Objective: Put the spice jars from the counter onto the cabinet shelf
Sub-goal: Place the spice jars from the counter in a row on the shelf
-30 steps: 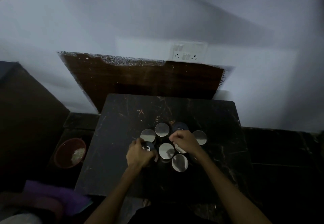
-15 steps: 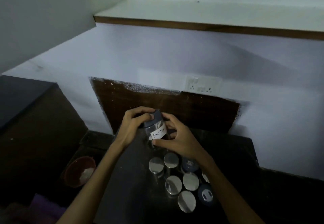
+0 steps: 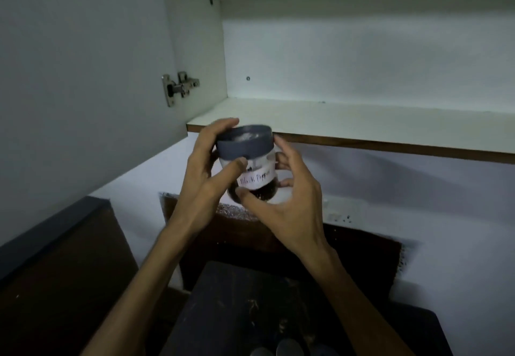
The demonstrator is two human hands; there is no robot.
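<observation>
A clear spice jar (image 3: 252,168) with a dark grey lid and a white label reading "Black Pepper" is held up in both hands, tilted a little. My left hand (image 3: 206,171) grips its lid and left side. My right hand (image 3: 287,196) cups its right side and bottom. The jar hangs just below and in front of the front edge of the white cabinet shelf (image 3: 362,124), near the shelf's left end. Tops of other jars (image 3: 287,347) on the dark counter (image 3: 237,314) peek in at the bottom edge.
The cabinet door (image 3: 83,62) stands swung out on the left, with a metal hinge (image 3: 178,88). A wall socket (image 3: 341,213) sits behind my right hand. A dark wooden surface (image 3: 55,272) lies at the lower left.
Both hands have lifted the black pepper jar from above the counter up to the shelf's front edge. My view has tilted up, so the shelf fills the frame and the counter jars drop out.
</observation>
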